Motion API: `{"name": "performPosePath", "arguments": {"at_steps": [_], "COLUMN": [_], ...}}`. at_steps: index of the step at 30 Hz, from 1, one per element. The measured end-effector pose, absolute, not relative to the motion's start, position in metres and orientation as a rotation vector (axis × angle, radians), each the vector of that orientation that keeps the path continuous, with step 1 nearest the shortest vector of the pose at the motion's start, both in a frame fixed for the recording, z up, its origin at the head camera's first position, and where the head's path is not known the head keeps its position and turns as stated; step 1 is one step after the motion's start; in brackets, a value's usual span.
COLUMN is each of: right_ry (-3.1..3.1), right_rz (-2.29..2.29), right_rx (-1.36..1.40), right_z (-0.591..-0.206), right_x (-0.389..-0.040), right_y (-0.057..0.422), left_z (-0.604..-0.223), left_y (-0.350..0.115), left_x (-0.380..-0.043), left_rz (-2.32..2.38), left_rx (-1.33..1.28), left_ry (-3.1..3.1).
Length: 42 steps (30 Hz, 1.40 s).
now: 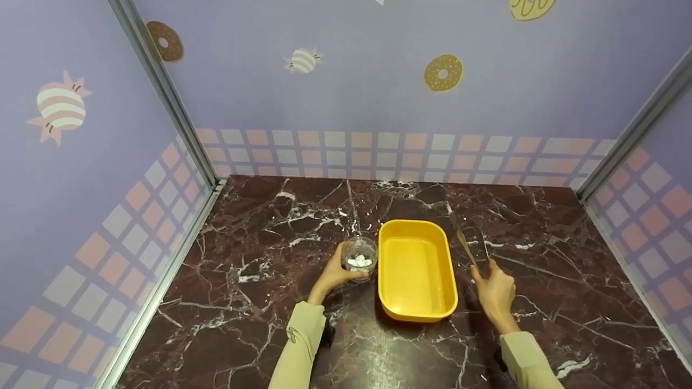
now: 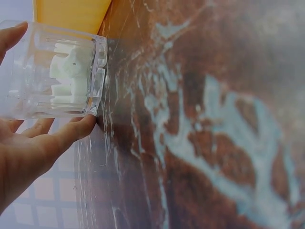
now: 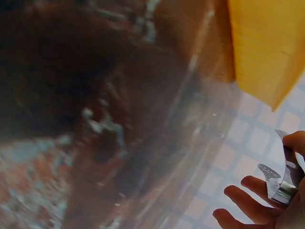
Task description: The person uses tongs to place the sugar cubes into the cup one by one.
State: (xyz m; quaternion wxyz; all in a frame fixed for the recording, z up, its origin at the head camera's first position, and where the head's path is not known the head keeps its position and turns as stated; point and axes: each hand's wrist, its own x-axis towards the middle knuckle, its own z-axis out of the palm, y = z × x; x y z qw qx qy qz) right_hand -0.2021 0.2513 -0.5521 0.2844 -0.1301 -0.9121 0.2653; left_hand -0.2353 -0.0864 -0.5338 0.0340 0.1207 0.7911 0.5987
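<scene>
My left hand [image 1: 332, 276] holds a clear cup [image 1: 350, 247] that stands on the dark table just left of a yellow tub [image 1: 416, 313]. In the left wrist view, the thumb lies on one side of the cup and the fingers on the other. Small white chunks [image 2: 74, 74] sit low inside it; their kind cannot be made out. Right of the tub, my right hand [image 1: 496, 289] grips metal tongs [image 3: 287, 188], whose two arms stand apart with nothing between them. Perforated tips show in the right wrist view. The tub holds nothing visible.
A dark red marbled tabletop [image 1: 259, 324] with white veins spreads all round. Purple panels with printed sweets, such as the back wall [image 1: 367, 97], enclose it on three sides. Metal strips like the left rail [image 1: 157, 297] run along the edges.
</scene>
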Motion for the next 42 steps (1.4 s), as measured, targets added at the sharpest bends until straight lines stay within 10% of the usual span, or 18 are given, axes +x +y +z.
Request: {"name": "performPosePath", "arguments": {"at_steps": [42], "right_ry": [-2.798], "right_rz": [0.466], "right_rx": [-0.432], "right_z": [-0.583], "right_x": [-0.193], "right_y": [0.246], "left_z": [-0.550], "left_y": [-0.089], "left_x": [-0.246], "left_rz": [1.846], "left_rx": [0.366], "left_ry": [2.396]}}
